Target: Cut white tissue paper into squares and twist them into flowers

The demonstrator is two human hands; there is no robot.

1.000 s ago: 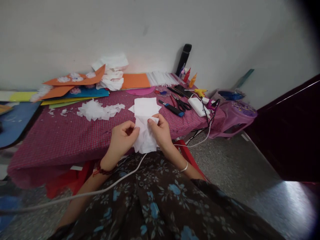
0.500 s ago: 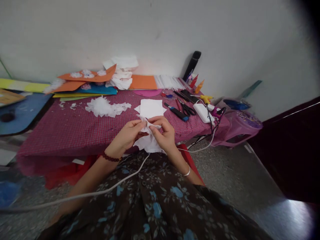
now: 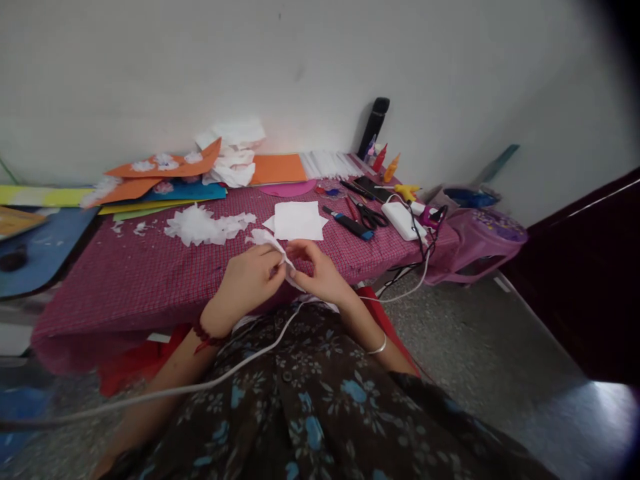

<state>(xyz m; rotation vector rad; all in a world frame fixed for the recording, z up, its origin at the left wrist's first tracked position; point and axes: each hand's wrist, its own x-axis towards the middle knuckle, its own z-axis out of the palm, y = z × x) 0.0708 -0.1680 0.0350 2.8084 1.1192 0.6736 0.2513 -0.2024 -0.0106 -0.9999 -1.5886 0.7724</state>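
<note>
A thin white tissue paper (image 3: 265, 238), gathered into folds, is held between my hands just over the table's front edge. My left hand (image 3: 249, 277) pinches it with thumb and fingers, its back turned up. From the other side my right hand (image 3: 320, 272) grips the tissue's lower part between thumb and fingers. Right behind my hands lies a stack of square white tissue sheets (image 3: 300, 221), one layer turned so its corners stick out. To its left rests a heap of crumpled white tissue (image 3: 200, 225). Parts of the held tissue are hidden by my fingers.
Right of the stack lie a blue-black cutter (image 3: 349, 223), scissors (image 3: 371, 215) and a white power bank (image 3: 401, 221) with cables. Orange sheets (image 3: 277, 169) and glue sticks (image 3: 330, 164) lie along the wall. A white cable (image 3: 210, 383) crosses my lap; a pink stool (image 3: 473, 243) stands right.
My left hand has turned over, its back now up, and the tissue has gone from a spread, hanging shape to a narrow fold pointing up-left. The view has shifted slightly.
</note>
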